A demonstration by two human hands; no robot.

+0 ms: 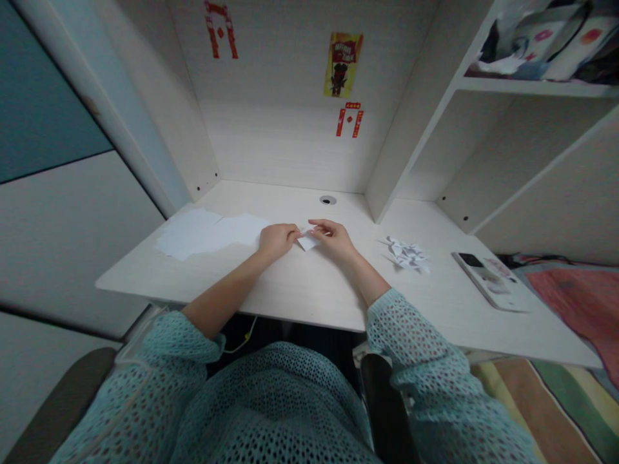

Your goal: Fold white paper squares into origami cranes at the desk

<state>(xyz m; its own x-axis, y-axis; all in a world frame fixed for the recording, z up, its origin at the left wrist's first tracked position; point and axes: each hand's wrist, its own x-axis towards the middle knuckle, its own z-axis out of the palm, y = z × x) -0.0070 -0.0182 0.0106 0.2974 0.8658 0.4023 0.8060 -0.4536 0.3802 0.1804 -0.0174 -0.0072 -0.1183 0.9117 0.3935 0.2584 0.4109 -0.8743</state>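
Between my two hands, just above the white desk, is a small folded piece of white paper (308,242). My left hand (279,240) pinches its left edge. On the other side, my right hand (333,237) has its thumb and fingers closed on the paper's upper right part. My fingers cover some of the folds. Left of my left hand lie flat white paper sheets (203,233), overlapping each other. A small heap of folded white paper pieces (407,254) sits on the desk to the right of my right hand.
A white phone (491,281) lies near the desk's right end. Behind my hands, a round cable hole (327,200) opens in the desk (300,296). An upright divider (411,148) rises at the back right, below a shelf with bags (556,42). Chair armrests flank my body.
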